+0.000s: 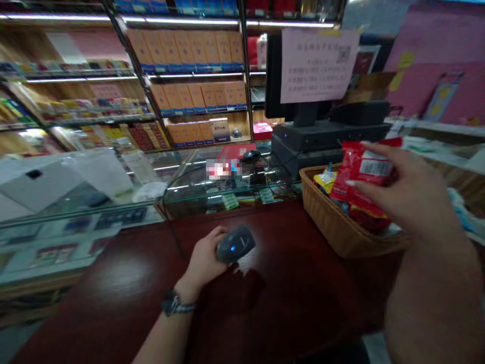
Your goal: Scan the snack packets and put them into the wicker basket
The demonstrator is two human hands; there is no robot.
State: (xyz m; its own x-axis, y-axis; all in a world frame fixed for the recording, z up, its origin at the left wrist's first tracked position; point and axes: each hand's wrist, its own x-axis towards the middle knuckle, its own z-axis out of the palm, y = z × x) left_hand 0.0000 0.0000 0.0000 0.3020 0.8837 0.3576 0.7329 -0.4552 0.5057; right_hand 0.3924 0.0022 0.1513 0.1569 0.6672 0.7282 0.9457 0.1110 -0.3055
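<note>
Running across the view, a polished dark-red wooden counter [295,263] has a glass display case [189,189] along its far edge and a black boxy till terminal [326,136] beyond its right end. A woven brown wicker basket [341,225] of snacks sits on the counter's right end. Above the basket, the right hand [409,197] clamps a crinkled red foil snack packet [364,169] in its fingers. Over the counter's middle, the left hand [202,258] closes around a dark grey handheld barcode scanner [235,244].
</note>
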